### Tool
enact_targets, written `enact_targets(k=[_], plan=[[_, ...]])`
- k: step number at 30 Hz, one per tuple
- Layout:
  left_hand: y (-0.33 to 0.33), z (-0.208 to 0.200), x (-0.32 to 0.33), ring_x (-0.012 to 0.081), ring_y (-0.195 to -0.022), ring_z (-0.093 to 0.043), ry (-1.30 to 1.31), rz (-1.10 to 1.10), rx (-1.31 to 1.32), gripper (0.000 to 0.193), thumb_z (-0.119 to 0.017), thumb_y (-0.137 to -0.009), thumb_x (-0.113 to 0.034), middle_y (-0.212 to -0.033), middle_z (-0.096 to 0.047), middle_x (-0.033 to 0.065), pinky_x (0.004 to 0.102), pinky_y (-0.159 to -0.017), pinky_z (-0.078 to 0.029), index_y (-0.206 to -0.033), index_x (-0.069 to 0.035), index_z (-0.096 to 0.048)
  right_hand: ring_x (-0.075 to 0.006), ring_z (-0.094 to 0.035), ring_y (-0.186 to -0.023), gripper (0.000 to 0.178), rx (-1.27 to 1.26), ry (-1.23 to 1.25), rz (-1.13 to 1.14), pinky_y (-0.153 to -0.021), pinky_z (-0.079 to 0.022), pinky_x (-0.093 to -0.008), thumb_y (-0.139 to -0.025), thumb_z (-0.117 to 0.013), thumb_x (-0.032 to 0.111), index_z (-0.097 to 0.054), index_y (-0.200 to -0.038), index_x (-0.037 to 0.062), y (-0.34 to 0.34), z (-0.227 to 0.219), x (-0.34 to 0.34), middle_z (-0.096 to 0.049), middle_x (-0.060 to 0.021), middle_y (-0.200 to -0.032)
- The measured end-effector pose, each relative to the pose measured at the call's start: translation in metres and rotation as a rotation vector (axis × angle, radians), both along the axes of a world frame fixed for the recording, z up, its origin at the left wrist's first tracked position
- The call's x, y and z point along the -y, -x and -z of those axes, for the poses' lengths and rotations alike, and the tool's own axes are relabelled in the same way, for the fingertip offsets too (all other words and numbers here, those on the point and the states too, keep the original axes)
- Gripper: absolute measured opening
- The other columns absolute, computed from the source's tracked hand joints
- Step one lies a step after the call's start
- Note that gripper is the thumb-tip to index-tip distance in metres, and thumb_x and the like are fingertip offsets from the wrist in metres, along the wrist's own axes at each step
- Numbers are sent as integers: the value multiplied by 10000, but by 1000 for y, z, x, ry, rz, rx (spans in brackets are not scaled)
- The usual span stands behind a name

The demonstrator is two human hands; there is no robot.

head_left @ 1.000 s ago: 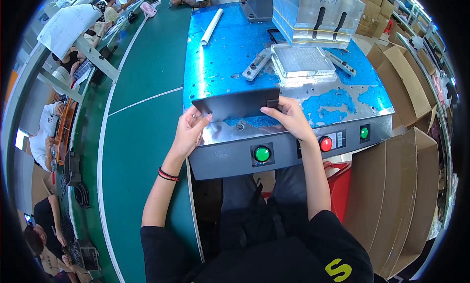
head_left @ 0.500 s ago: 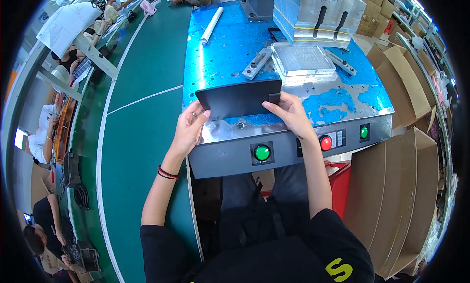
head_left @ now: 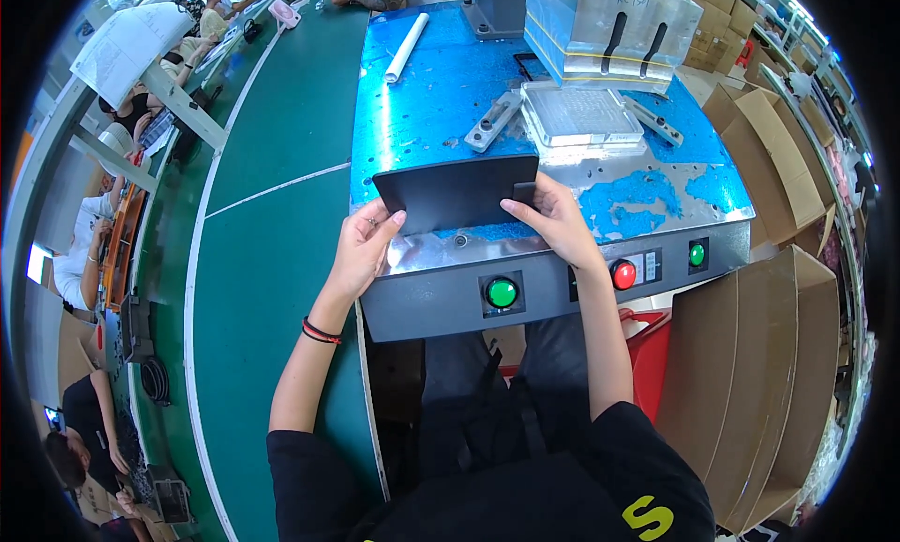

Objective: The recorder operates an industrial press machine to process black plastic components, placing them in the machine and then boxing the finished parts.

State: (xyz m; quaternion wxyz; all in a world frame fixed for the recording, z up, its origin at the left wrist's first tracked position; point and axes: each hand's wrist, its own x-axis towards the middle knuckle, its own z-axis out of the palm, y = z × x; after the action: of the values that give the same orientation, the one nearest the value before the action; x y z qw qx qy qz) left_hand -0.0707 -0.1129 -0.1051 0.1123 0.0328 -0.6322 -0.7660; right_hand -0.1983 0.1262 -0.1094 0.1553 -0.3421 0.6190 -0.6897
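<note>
A thin black rectangular panel (head_left: 455,190) with a small raised tab at its right end is held up tilted above the near edge of a machine bed. My left hand (head_left: 364,245) grips its lower left corner, thumb on the near face. At the right end, my right hand (head_left: 560,221) pinches the panel beside the tab, its fingers hidden behind. Beyond the panel, a clear plate-like fixture (head_left: 583,115) lies on the bed between two metal clamps, the left clamp (head_left: 493,122) and the right clamp (head_left: 653,120).
A clear block-shaped tool head (head_left: 609,36) stands over the fixture. The blue-filmed bed (head_left: 422,120) carries a white roll (head_left: 407,48). Its front has a green button (head_left: 502,293) and a red button (head_left: 623,275). Cardboard boxes (head_left: 750,383) stand at right, a green table (head_left: 272,251) at left.
Both hands keep hold of the black panel in nearly the same place. Only a very slight shift of the panel shows.
</note>
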Motion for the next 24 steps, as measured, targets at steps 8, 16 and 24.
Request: enact_targets(k=[8, 16, 24], plan=[[-4, -3, 4, 96, -1005, -575, 49, 37, 83, 247, -543, -948, -66, -1113, -626, 81, 230, -866, -448, -1175, 29, -566, -125, -600, -949, 500, 57, 48, -25, -843, -468, -266, -882, -637, 70, -407, -1320, -3, -5, -5, 2, -640, -97, -1062], [-2, -5, -3, 116, -1043, -571, -35, 53, 4, 281, -499, -974, -103, -1133, -622, 103, 254, -891, -452, -1222, 29, -507, -122, -617, -874, 728, 122, 24, -12, -784, -471, -251, -885, -636, 60, -177, -1450, 46, -6, -9, 1, -665, -127, -981], [-2, -1, 2, 124, -996, -585, -92, 64, 36, 287, -488, -981, -119, -1126, -615, 110, 259, -864, -464, -1230, 24, -488, -112, -615, -856, 738, 121, 41, -4, -768, -468, -240, -888, -632, 65, -169, -1462, 67, -7, -10, 2, -666, -121, -965]])
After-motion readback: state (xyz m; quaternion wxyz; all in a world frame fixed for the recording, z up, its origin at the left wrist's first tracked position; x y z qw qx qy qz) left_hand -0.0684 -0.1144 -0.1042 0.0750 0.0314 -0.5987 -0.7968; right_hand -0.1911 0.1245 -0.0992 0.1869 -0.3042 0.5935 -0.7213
